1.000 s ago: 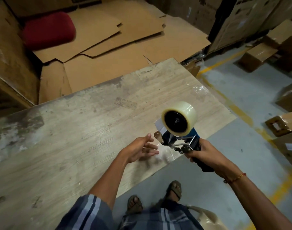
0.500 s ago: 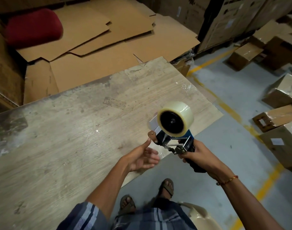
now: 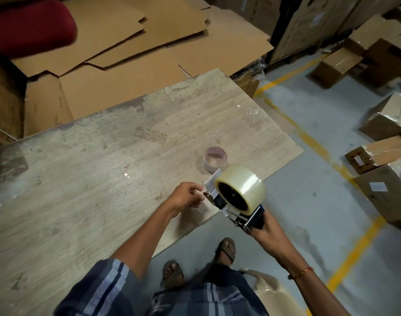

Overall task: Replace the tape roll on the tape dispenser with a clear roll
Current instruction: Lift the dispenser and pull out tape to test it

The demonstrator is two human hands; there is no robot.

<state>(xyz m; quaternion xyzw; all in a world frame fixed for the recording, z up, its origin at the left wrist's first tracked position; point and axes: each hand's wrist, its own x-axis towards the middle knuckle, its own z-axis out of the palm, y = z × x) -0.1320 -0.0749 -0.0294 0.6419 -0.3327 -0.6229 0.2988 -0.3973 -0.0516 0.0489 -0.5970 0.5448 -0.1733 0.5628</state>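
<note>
My right hand [image 3: 266, 231] grips the handle of the blue tape dispenser [image 3: 242, 215] and holds it over the table's near right edge. A full clear tape roll [image 3: 241, 187] sits on its black hub. My left hand [image 3: 187, 197] is just left of the dispenser's front. Its thumb and forefinger are curled together at the brown front flap [image 3: 208, 197], pinching what looks like the tape's loose end. A nearly spent roll core [image 3: 215, 158] lies flat on the wooden table [image 3: 92, 179] just beyond the dispenser.
Flattened cardboard sheets [image 3: 126, 53] and a red cushion [image 3: 33, 26] lie behind the table. Several cardboard boxes [image 3: 377, 156] stand on the grey floor to the right, along yellow floor lines [image 3: 308, 137]. My sandalled feet [image 3: 226, 249] are below the table edge.
My left hand went from open-palmed below the dispenser to fingers curled at its front flap. The dispenser tilted a little, and the spent roll core came into view on the table.
</note>
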